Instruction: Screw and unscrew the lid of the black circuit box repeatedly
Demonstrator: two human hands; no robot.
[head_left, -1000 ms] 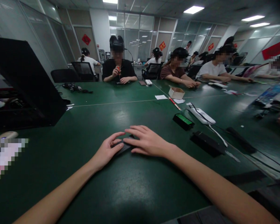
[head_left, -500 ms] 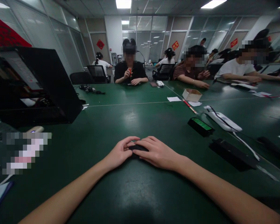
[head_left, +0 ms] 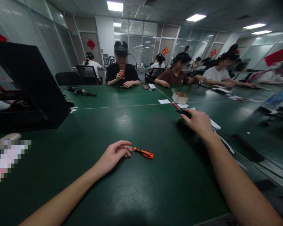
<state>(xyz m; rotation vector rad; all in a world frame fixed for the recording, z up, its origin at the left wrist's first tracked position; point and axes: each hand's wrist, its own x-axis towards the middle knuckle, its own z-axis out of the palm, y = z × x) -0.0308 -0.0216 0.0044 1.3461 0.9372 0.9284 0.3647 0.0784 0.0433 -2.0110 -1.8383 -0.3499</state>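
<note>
At the left edge of the frame, a black open-sided case (head_left: 46,91) stands on the green table (head_left: 122,191). At centre, the left hand (head_left: 115,157) has loosely bent fingers beside an orange-and-black screwdriver (head_left: 143,153) lying on the table; the shaft meets the fingertips, and whether its grip closes on the shaft cannot be told. Right of centre, a small open carton (head_left: 180,98) sits farther back, and a flat black object (head_left: 184,113) is pinched in the grip of the right hand (head_left: 199,121), above a black box (head_left: 184,126).
</note>
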